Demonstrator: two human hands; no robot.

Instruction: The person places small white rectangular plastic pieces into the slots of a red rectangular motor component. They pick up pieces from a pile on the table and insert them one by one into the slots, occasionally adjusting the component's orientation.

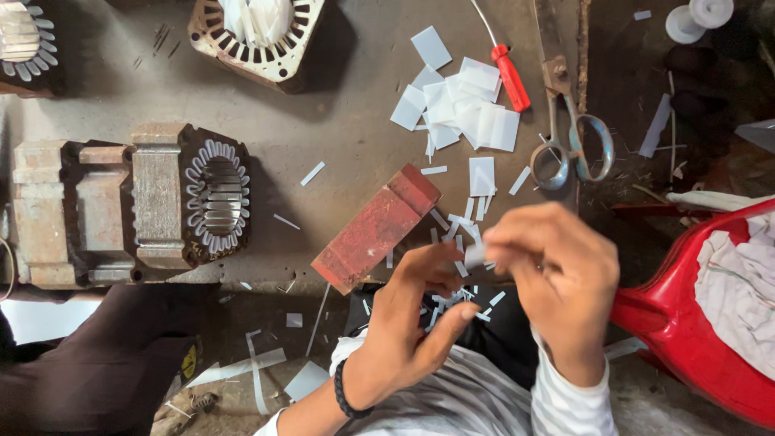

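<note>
Clearly we were in the middle of folding a small white insulation strip [475, 255], pinched between the fingertips of both hands just above our lap. Largest in view was the motor stator [133, 206] lying on its side at the left of the bench [339, 137], white slot liners ringing its bore; a second stator [258, 36] sat at the far edge. A red plastic chair [686, 323] with cloth on it crowded the near right. Our right hand [557, 282] was curled shut on the strip from above, and our left hand [408, 319] gripped it from below with thumb and forefinger, the other fingers loose. A red metal block [375, 228] lay slantwise just left of the hands. Farther off were scissors [573, 137], a red-handled screwdriver [508, 74] and a heap of cut paper pieces [460, 105]. We judged the next move needed a clean crease and then a reach left to the stator, with the block standing in that path.
</note>
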